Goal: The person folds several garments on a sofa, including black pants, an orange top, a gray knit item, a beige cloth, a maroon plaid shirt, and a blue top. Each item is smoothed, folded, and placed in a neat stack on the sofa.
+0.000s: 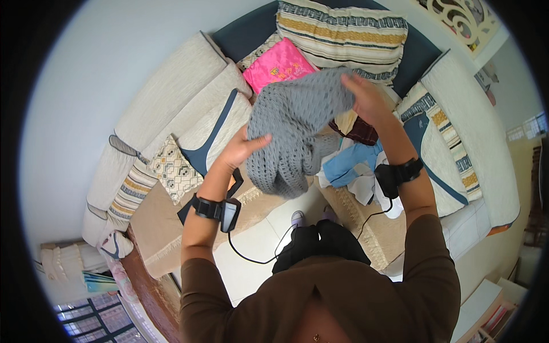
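Note:
A grey openwork knit garment (285,141) is held up in front of me, bunched and sagging in the middle. My left hand (244,148) grips its left side, thumb on top and fingers hidden behind the knit. At its upper right end, my right hand (366,96) pinches the fabric. Below and to the right of the knit, a heap of clothes lies on the sofa seat, with a light blue garment (349,165) and a dark maroon piece (362,130) showing. Behind the knit sits a bright pink cushion or packet (279,64) bearing writing.
An L-shaped cream sofa (171,81) with tan seat covers (158,240) curves around me. On it are a large striped cushion (343,36) and a patterned cushion (176,169). Black wrist devices (214,210) on both forearms trail cables. A shelf (480,308) stands lower right.

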